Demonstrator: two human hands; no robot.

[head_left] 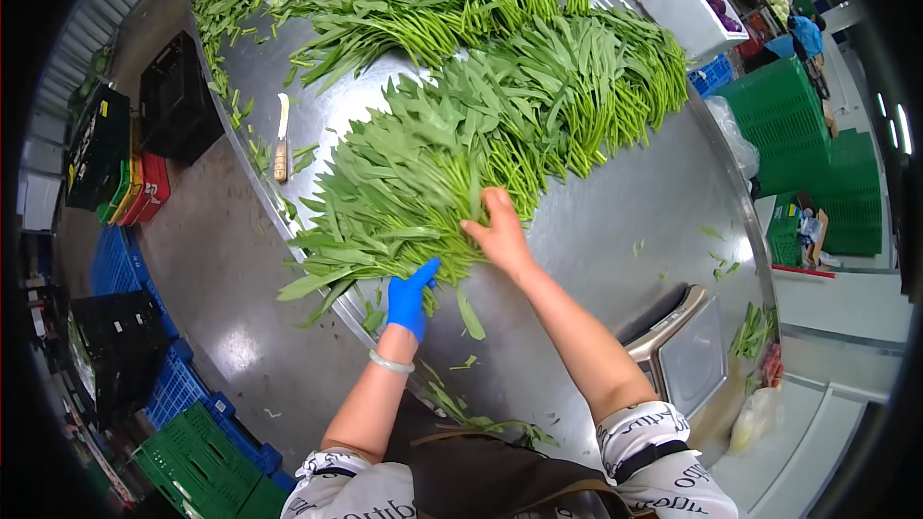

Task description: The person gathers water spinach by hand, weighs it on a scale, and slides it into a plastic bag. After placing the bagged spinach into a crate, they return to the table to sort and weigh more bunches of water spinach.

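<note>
Long rows of leafy greens that look like water spinach point(567, 101) cover the middle and far side of a metal table point(615, 240). My left hand point(408, 302), in a blue glove, closes around cut stems at the near end of the front row. Its thumb lies over the stems, and its other fingers are partly hidden. Bare, my right hand point(502, 234) grips stems just to the right, thumb and fingers around them. The leaves above it are slightly blurred. A knife point(281, 146) with a wooden handle lies near the table's left edge.
A scale point(690, 351) stands at the table's near right. Loose leaves point(481, 420) lie by the front edge. At the far right is a white foam box point(673, 5) of purple vegetables. Green crates point(784, 120) stand right; black point(178, 96) and blue crates point(178, 389) stand left.
</note>
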